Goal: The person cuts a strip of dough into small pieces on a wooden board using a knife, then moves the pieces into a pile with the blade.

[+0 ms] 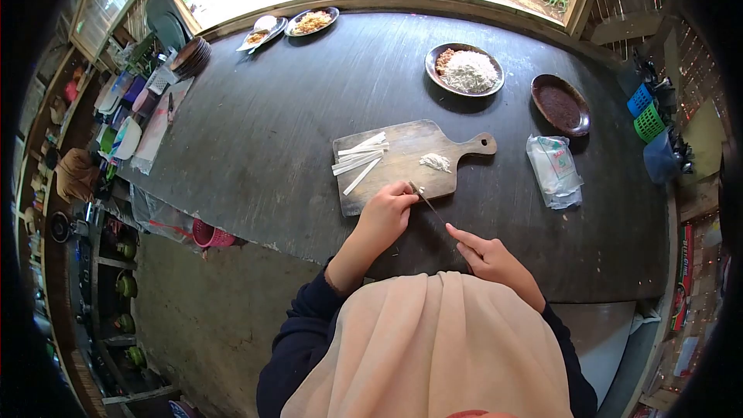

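Note:
A wooden cutting board [402, 156] with a handle lies on the dark table. White strips [361, 156] rest on its left part, and a small pile of chopped white pieces [436, 162] is near the handle. My left hand [391, 213] is closed at the board's front edge, by the tip of a knife [430, 207]; small white bits show beside its fingers, but what they pinch is too small to name. My right hand [489, 258] is closed around the knife's handle end, mostly hidden, with the index finger stretched along it.
Behind the board stands a plate of white shreds and brown bits [470, 71]. At right are a brown oval dish [560, 104] and a plastic packet [554, 171]. Two food plates [312, 22] [261, 34] stand at the back left. Colored baskets [648, 121] hang at the right wall.

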`<state>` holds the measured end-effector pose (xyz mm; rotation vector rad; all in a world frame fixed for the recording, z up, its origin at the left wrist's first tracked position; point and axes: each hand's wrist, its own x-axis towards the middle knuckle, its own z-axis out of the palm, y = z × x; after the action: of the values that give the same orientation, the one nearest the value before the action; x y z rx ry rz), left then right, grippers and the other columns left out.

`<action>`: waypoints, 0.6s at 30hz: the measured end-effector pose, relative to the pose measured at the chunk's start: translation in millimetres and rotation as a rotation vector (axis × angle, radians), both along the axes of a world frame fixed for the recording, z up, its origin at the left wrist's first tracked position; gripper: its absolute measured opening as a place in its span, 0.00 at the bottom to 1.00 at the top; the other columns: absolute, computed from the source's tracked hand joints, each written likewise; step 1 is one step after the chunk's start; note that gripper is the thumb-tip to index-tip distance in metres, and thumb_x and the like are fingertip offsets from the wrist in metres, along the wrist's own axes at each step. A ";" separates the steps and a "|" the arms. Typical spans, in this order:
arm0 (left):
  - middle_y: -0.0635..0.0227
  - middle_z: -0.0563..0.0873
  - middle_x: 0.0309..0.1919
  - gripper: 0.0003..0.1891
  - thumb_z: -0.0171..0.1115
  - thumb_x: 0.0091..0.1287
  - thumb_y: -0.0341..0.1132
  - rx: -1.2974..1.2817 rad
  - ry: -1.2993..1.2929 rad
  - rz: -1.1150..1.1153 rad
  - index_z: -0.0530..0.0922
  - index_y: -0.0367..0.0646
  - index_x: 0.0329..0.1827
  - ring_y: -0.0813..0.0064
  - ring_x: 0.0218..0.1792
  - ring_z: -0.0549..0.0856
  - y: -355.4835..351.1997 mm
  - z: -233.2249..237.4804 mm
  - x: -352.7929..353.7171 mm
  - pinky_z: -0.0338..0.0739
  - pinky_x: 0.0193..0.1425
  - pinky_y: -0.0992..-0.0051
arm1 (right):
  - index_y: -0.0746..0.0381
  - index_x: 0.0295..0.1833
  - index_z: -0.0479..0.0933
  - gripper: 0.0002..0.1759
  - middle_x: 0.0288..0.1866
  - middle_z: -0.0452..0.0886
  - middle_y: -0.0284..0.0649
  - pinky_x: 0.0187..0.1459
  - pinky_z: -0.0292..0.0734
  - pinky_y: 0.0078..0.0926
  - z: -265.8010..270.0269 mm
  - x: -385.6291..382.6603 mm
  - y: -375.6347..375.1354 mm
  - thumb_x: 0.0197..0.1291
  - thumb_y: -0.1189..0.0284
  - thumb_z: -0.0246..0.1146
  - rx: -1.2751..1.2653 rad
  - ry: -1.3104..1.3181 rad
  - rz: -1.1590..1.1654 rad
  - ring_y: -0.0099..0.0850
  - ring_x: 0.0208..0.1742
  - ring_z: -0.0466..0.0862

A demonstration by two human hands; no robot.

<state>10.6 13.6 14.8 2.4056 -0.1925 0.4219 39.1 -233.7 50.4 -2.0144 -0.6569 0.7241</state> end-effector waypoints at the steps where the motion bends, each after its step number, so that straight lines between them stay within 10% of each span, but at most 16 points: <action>1: 0.62 0.84 0.41 0.09 0.62 0.57 0.21 -0.003 0.002 0.004 0.85 0.37 0.40 0.59 0.43 0.84 -0.4 1.1 -0.3 0.79 0.49 0.67 | 0.50 0.70 0.72 0.22 0.25 0.77 0.48 0.35 0.75 0.25 0.5 -0.1 0.5 0.72 0.70 0.55 -0.031 -0.007 0.007 0.27 0.23 0.71; 18: 0.60 0.84 0.41 0.09 0.62 0.57 0.21 0.020 -0.032 0.012 0.85 0.36 0.39 0.57 0.43 0.84 -0.1 2.5 0.1 0.79 0.49 0.66 | 0.52 0.69 0.72 0.21 0.29 0.79 0.52 0.37 0.75 0.29 17.7 9.0 16.1 0.72 0.70 0.54 -0.005 0.027 0.024 0.36 0.24 0.77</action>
<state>10.7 13.5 17.4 2.4219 -0.1979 0.4659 48.1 -217.6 68.1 -2.0008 -0.6651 0.7669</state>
